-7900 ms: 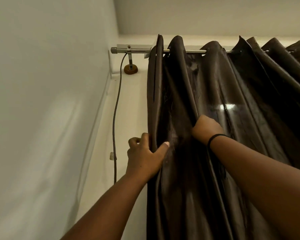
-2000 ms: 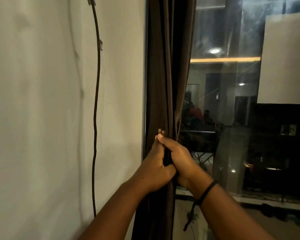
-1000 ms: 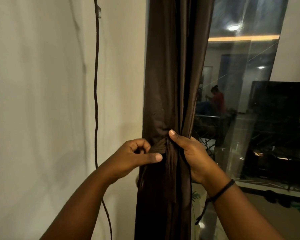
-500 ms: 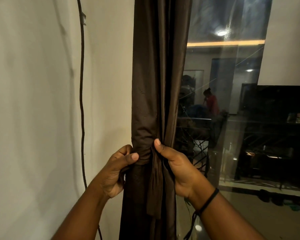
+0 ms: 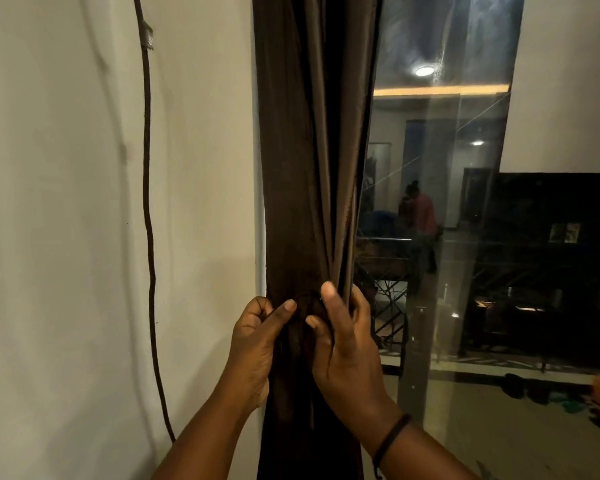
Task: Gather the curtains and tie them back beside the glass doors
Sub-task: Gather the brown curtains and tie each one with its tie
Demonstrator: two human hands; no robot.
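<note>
Gathered dark brown fabric curtain [image 5: 309, 161] hanging bunched between cream wall [image 5: 66, 202] and glass door [image 5: 430, 209].
Left hand [image 5: 257, 344] and right hand [image 5: 343, 344] both clamped on the gathered waist, thumbs pressed into folds; thin dark cord [image 5: 148, 216] trailing down the wall, apart from the curtain.

A home interior, seen at night

A brown curtain [image 5: 312, 150] is hung beside a glass door [image 5: 440, 209]; a plain painted wall [image 5: 66, 202] is seen; a lit room with ceiling lights [image 5: 424, 71] is reflected.
</note>
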